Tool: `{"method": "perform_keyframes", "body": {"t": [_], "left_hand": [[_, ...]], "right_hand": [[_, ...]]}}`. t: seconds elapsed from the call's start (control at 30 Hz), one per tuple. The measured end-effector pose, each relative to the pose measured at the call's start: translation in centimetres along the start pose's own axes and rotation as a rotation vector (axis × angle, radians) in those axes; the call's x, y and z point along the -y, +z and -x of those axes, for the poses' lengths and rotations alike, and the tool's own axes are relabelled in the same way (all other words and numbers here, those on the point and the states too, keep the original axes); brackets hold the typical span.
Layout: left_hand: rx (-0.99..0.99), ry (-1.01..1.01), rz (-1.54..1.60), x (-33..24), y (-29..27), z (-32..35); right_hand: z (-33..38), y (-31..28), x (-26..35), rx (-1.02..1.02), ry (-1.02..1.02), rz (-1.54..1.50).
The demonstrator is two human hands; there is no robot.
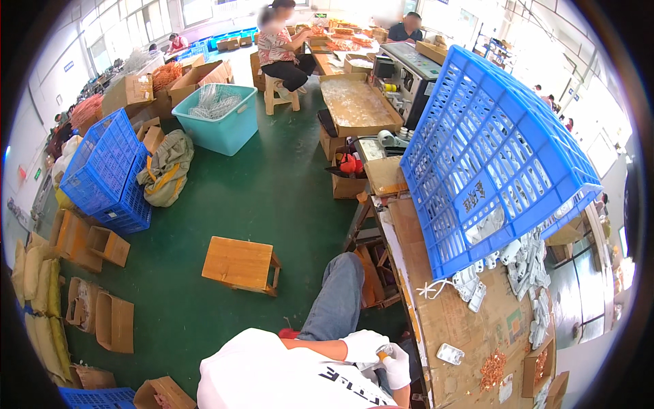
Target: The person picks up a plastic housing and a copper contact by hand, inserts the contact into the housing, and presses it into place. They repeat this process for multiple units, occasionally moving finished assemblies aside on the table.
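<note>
Gripping a small part (383, 352) between them left of the table (446, 322), left hand (364, 345) and right hand (398, 367) touch, the right nearer the table, the part's long axis unclear.

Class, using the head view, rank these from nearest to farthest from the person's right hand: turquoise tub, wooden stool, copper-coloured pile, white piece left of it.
1. White piece: just right of the right hand.
2. Copper-coloured pile: farther right.
3. Wooden stool: ahead, to the left.
4. Turquoise tub: well beyond the stool.

Bright daylight glares at the windows (147, 24), while fisheye distortion bends the dark-rimmed edges.
</note>
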State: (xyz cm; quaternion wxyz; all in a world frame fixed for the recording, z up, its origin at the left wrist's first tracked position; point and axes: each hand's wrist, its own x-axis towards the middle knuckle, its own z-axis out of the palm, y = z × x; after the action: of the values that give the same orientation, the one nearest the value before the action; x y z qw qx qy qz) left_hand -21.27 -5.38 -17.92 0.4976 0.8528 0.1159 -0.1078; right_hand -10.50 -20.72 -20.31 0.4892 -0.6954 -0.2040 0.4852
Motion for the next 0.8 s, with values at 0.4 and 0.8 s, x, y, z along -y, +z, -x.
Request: {"method": "perform_keyframes", "body": {"t": [0.4,0.8], "left_hand": [[-0.061,-0.029,-0.118,0.4,1.1,-0.2],[-0.162,0.112,0.002,-0.6,1.0,-1.1]], "right_hand": [[-0.5,1.5,-3.3,-0.124,-0.074,0.051],[0.8,0.8,0.0,-0.305,-0.223,-0.096]]}}
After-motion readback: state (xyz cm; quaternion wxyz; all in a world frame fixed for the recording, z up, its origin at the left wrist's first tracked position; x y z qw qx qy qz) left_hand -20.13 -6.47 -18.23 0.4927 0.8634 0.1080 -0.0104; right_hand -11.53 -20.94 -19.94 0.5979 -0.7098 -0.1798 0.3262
